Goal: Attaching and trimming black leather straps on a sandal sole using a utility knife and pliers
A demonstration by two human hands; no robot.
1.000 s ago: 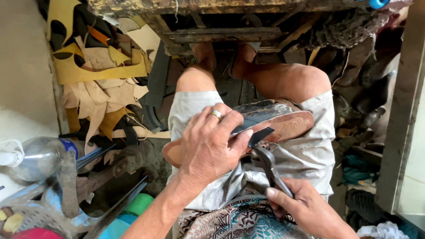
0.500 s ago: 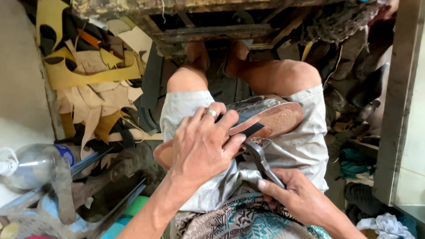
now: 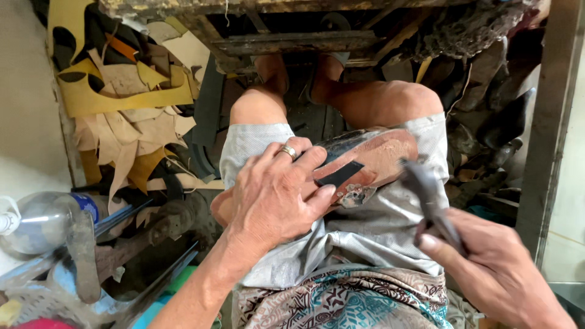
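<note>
Dim workshop, leather scraps (image 3: 122,103) by pale wall (image 3: 24,91), wooden bench frame (image 3: 292,42) overhead

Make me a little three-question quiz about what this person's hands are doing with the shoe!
1. True or false: the left hand presses the shoe down on the lap.
2. What does the right hand hold? A) a brush B) pliers C) a bottle
3. Fill in: on one left-hand finger sits a ____.

Key: 1 true; 2 B; 3 ring.
</note>
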